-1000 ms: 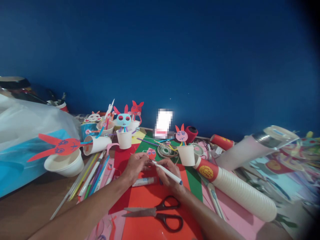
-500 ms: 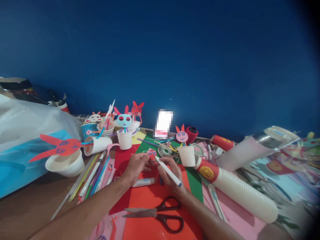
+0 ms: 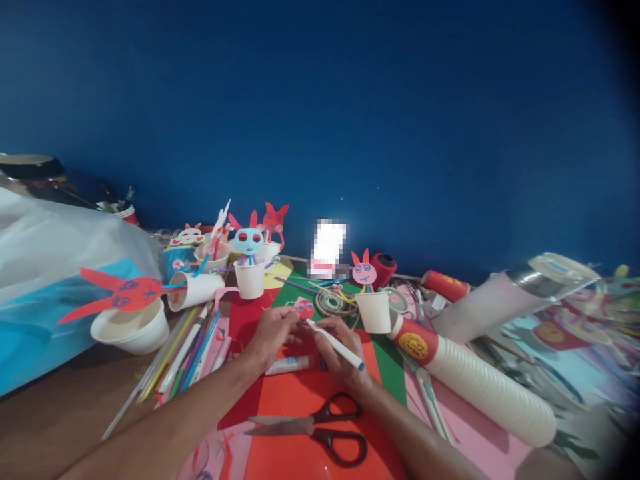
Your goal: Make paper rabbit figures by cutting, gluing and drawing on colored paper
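Observation:
Between the fingertips of my left hand [image 3: 276, 335] is a small red paper face [image 3: 305, 309] with blue-drawn eyes and a pink edge. My right hand [image 3: 344, 345] is closed around a white marker [image 3: 338, 345] with a blue end cap. Its tip meets the lower part of the face. A white glue stick [image 3: 290, 364] lies on the coloured paper under my hands. Closer to me are black-handled scissors [image 3: 320, 427], their blades slightly apart and pointing left, on an orange paper sheet [image 3: 295, 460].
White paper cups [image 3: 249, 280] with paper animal figures stand along the back. A stack of cups [image 3: 490, 380] lies on the right, beside a cutter knife [image 3: 434, 403]. Straws and pens [image 3: 185, 347] spread at left, near a tilted cup [image 3: 131, 327] and plastic bag [image 3: 65, 247].
The marker tip has moved slightly left and down on the red paper face, which now shows more openly. My left hand stays almost in place.

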Motion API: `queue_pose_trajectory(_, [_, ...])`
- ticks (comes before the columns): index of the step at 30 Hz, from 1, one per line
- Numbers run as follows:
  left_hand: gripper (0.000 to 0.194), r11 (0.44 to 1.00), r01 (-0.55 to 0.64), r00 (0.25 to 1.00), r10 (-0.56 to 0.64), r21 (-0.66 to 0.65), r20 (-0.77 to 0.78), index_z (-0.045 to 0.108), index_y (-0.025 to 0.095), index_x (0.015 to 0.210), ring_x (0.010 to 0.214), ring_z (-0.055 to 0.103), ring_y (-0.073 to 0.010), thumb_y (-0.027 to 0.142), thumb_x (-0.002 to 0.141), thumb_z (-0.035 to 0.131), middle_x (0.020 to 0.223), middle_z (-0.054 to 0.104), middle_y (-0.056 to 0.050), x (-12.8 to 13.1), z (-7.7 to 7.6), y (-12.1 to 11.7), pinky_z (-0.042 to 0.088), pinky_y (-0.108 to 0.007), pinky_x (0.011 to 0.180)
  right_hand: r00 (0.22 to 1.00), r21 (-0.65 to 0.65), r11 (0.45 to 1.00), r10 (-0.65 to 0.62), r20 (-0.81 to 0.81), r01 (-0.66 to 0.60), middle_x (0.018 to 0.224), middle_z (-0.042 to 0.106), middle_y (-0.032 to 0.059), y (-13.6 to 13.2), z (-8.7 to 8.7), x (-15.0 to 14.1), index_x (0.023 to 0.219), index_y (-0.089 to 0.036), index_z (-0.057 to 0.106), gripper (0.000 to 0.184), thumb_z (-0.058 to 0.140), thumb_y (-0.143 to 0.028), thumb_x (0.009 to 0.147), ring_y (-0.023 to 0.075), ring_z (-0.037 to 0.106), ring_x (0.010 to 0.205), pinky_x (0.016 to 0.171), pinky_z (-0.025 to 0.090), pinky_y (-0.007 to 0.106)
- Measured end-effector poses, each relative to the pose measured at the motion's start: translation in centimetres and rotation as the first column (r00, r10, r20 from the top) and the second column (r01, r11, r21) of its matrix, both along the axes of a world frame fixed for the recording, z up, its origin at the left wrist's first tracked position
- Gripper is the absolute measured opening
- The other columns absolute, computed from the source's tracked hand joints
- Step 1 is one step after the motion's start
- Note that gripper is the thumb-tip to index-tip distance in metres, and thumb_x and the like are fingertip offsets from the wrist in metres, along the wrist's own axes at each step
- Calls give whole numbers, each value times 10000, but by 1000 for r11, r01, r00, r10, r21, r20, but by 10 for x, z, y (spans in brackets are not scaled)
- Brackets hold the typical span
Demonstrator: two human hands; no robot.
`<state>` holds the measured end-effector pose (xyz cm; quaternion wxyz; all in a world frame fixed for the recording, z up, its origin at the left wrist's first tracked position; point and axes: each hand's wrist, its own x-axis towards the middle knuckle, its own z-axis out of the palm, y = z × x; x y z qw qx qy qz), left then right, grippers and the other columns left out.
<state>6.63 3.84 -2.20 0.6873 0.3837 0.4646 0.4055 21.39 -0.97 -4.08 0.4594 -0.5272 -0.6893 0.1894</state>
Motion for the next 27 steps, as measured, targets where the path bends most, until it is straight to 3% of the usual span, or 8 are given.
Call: queue_pose_trajectory(27, [139,1000,-13,1000,13,4,-12,585,129,645,531,595,-124,264,636,618,588,631,-36,0,-3,0,452,-193,447,1000,-44,999,-4,27,5,722,621,29,1,2,-2,858,-171,572,136,491,-258,793,131,554,588,525,420,215])
